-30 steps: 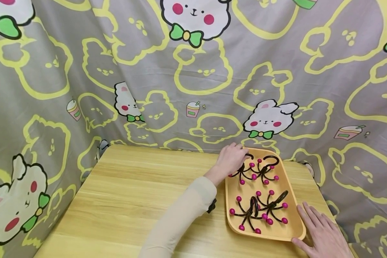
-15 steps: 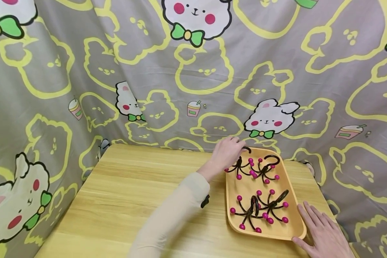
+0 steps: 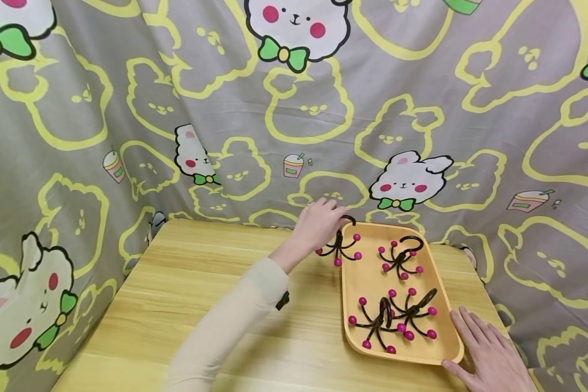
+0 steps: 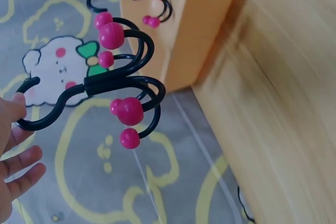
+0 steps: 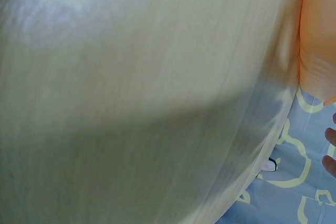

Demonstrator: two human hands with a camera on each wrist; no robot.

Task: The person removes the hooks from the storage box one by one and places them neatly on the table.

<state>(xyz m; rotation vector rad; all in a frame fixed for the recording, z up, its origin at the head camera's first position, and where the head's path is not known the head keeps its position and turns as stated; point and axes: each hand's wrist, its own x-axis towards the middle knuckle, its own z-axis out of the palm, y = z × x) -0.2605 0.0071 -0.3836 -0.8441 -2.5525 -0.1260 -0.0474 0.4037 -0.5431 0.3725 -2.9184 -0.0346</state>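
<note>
My left hand [image 3: 318,222] pinches the curved top of a black multi-prong hanging hook [image 3: 339,249] with pink ball tips. In the left wrist view, thumb and finger grip the end of this hook [image 4: 102,84], and its prongs hang free. It is held up by the left edge of a yellow-orange tray [image 3: 372,286]. Inside the tray lie three similar hooks, one at the back [image 3: 399,258] and two together near the front [image 3: 379,322]. My right hand [image 3: 492,348] rests against the tray's right front corner with its fingers straight, the thumb at the near rim.
A wood-grain table [image 3: 215,283] extends to the left of the tray. Behind and around it hangs a grey curtain [image 3: 245,109] with yellow outlines and cartoon animals. The right wrist view mostly shows table surface [image 5: 131,87], with the tray's outer wall [image 5: 318,40] at the right.
My left hand has lifted one hook from the back left of the tray and carried it left over the rim. The right hand and the other hooks have stayed in place.
</note>
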